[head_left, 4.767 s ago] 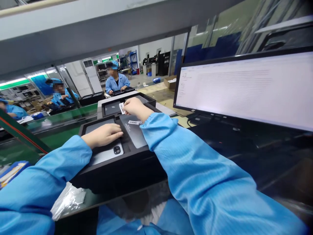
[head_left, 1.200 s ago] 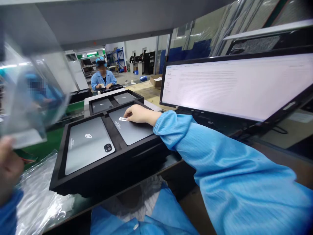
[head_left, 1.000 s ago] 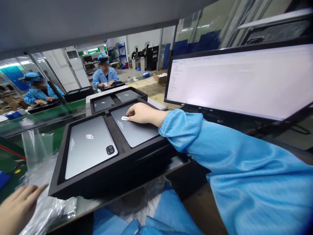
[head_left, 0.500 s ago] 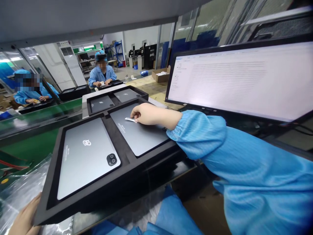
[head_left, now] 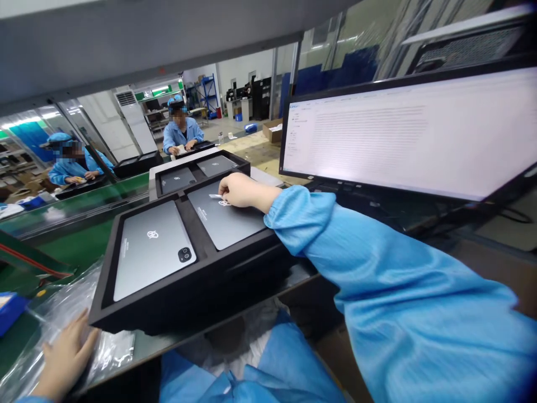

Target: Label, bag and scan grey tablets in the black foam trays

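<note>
A black foam tray [head_left: 138, 310] in front of me holds two grey tablets face down, one on the left [head_left: 153, 254] and one on the right [head_left: 224, 221]. My right hand [head_left: 241, 190] pinches a small white label [head_left: 215, 196] just above the right tablet. My left hand [head_left: 65, 358] lies flat, fingers spread, on clear plastic bags [head_left: 54, 319] at the tray's near left corner, holding nothing.
A second black tray [head_left: 201, 168] with two more tablets sits behind the first. A lit monitor [head_left: 403, 129] stands at the right. A green conveyor [head_left: 75, 218] runs on the left. Two people in blue coats work at trays beyond it.
The tray has settled back down from its tilted, closer position. My right hand has lifted the label off the right tablet's back. My left hand has slid up onto the plastic bags.
</note>
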Demonstrator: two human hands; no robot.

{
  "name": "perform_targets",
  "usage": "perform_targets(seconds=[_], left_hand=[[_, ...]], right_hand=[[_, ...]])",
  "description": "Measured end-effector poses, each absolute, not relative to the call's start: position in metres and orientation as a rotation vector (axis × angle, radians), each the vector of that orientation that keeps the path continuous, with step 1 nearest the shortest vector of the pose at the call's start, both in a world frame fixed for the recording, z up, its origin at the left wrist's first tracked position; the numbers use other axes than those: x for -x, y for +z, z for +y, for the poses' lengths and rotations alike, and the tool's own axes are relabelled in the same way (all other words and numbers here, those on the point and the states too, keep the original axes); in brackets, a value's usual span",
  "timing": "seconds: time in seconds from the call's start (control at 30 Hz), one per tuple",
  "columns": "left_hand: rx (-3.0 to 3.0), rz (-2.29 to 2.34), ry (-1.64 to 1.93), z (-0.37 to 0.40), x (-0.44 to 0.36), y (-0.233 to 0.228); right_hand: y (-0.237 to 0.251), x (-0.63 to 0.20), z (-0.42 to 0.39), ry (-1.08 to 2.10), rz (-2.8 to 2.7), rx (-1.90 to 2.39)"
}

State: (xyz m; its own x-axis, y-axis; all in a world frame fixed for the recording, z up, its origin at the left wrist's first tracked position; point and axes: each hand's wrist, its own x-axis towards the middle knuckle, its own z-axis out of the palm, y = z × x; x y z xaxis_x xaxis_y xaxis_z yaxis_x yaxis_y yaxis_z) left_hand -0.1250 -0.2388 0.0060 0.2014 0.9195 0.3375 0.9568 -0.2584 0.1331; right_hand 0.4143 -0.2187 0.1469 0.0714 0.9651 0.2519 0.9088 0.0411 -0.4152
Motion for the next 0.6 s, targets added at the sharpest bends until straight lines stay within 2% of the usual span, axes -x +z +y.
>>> perform_targets(seconds=[0.07, 0.2, 0.23, 0.3, 0.33, 0.4, 0.5, 0.6], left_hand=[[2.271, -1.752, -0.928, -0.249, 0.097, 0.043], [2.384, -1.064, -1.235, -0.272, 0.005, 0.149], [2.556, -0.874, -1.193, -0.277, -0.026, 0.172], [2.947, -0.538, -0.770, -0.281, -0.091, 0.202], [3.090, -0.345, -0.480, -0.280, -0.125, 0.208], [3.164, -0.251, -0.209, -0.272, -0.186, 0.205], [3.149, -0.259, -0.200, -0.256, -0.255, 0.181], [3.127, -0.228, -0.296, -0.244, -0.290, 0.162]], right_hand=[[0.148, -0.420, -0.218, 0.065, -1.761, 1.854], [0.150, -0.434, -0.218, -0.050, -1.547, 1.834], [0.150, -0.437, -0.218, -0.063, -1.498, 1.828], [0.149, -0.442, -0.220, -0.080, -1.410, 1.815], [0.149, -0.443, -0.222, -0.084, -1.374, 1.809], [0.147, -0.445, -0.226, -0.083, -1.319, 1.798], [0.146, -0.447, -0.234, -0.052, -1.246, 1.765], [0.145, -0.451, -0.239, -0.012, -1.169, 1.701]])
